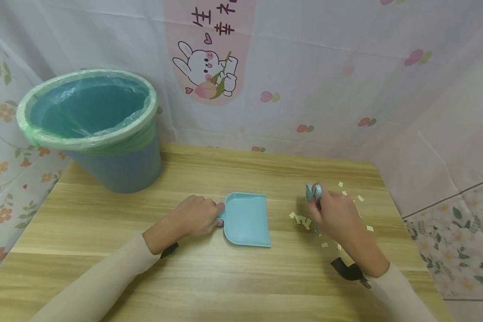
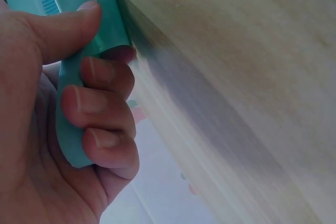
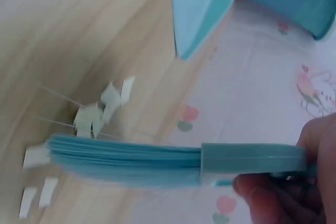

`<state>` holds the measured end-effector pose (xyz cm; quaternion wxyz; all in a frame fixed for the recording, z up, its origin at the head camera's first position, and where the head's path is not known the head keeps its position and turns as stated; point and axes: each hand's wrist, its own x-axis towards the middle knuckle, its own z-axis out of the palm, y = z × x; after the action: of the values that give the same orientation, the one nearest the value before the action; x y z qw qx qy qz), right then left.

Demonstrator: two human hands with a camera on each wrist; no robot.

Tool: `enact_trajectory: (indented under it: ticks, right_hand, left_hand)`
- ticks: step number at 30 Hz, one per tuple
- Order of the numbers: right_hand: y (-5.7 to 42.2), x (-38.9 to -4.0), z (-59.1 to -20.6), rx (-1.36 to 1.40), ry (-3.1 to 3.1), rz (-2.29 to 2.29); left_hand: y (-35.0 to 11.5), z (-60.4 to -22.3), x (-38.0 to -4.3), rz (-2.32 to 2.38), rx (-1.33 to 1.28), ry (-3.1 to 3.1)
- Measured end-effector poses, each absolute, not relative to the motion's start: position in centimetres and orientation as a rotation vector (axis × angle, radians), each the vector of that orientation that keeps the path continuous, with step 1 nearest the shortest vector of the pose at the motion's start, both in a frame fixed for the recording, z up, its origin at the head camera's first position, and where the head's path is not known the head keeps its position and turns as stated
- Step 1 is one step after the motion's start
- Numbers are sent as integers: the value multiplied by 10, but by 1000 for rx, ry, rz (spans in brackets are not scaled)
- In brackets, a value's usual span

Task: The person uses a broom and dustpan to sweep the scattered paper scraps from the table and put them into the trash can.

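Observation:
My left hand grips the short handle of a light blue dustpan, which lies on the wooden table with its straight edge facing right. In the left wrist view, fingers wrap the dustpan's handle and the thumb lies along it. Over on the right, my right hand holds a small blue brush by its handle. The bristles are beside small pale paper scraps on the tabletop. More paper scraps lie scattered around and partly behind the right hand.
A blue trash bin lined with a clear bag stands at the table's back left. Behind the wooden table hangs a printed white curtain. A dark wrist strap sits at the right wrist.

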<state>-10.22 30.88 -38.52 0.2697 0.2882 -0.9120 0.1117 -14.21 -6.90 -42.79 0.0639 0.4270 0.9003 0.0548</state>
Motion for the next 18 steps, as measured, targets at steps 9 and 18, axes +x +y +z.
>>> enact_trajectory:
  ticks: [9,18]
  right_hand:
    - [288,-112,-395,714,-2535,352]
    - [282,-115,-390,726,-2610,425]
  left_hand:
    - [-69,-429,-143,176,1276,2716]
    - [-69,-428,-142,179,1282,2717]
